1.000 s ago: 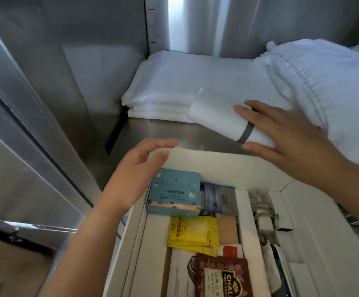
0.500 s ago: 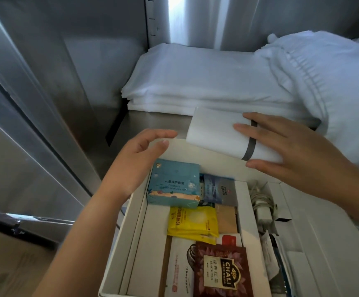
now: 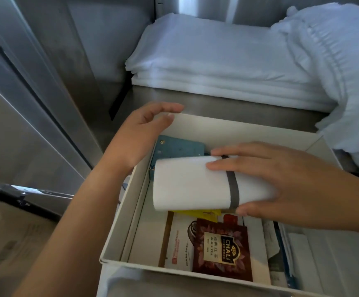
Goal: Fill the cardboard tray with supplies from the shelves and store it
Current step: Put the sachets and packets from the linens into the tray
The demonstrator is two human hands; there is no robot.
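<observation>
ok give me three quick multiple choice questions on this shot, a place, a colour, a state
1. Where is the roll?
A. on the folded linen
B. over the tray, above its packets
C. on the floor
2. What colour is the roll's band?
A. red
B. grey
C. green
3. What is the left hand doing?
A. hanging free
B. holding a tea packet
C. holding the tray's far left corner
Answers: 1 B, the right hand holds it above the tray's packets; 2 B, a grey strip circles it; 3 C, its fingers curl over the rim there.
</observation>
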